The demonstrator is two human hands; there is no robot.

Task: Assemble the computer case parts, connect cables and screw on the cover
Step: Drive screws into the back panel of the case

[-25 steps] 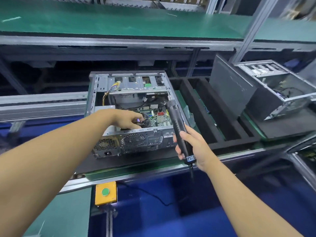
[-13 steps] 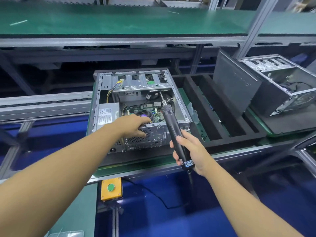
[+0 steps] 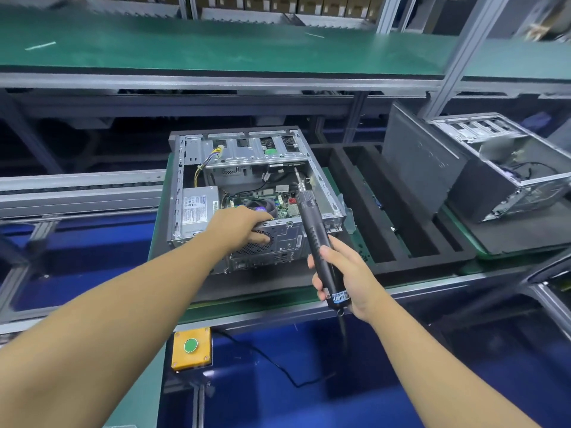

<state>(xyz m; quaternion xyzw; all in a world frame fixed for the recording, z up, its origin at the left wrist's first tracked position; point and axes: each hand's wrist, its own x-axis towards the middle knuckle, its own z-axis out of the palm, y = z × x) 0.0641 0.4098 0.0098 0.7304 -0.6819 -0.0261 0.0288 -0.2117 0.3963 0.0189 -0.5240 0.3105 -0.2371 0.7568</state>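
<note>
Green-matted line tabletop [image 3: 247, 301] carries the open computer case [image 3: 247, 151], which lies on its side on a black pad [image 3: 247, 282] directly ahead of me, open face up.

My left hand [image 3: 244, 225] grips the near rear edge of the case, fingers hooked over the rim and thumb against the fan grille. I judge this hold keeps the chassis from sliding under tool pressure.

My right hand [image 3: 343, 279] is closed around the lower barrel of the electric screwdriver [image 3: 312, 230], near its cable end. The tool slants up and away from me, its bit reaching the bracket just below the drive cage, which suggests a fastening step inside the chassis.

The case has no cover fitted. Inside are the power supply [image 3: 197, 208] at left, the motherboard [image 3: 284, 208] beside it and a yellow-and-black cable bundle [image 3: 204, 162] rising toward the drive cage. A second case [image 3: 506, 177] stands well apart on the right.
</note>
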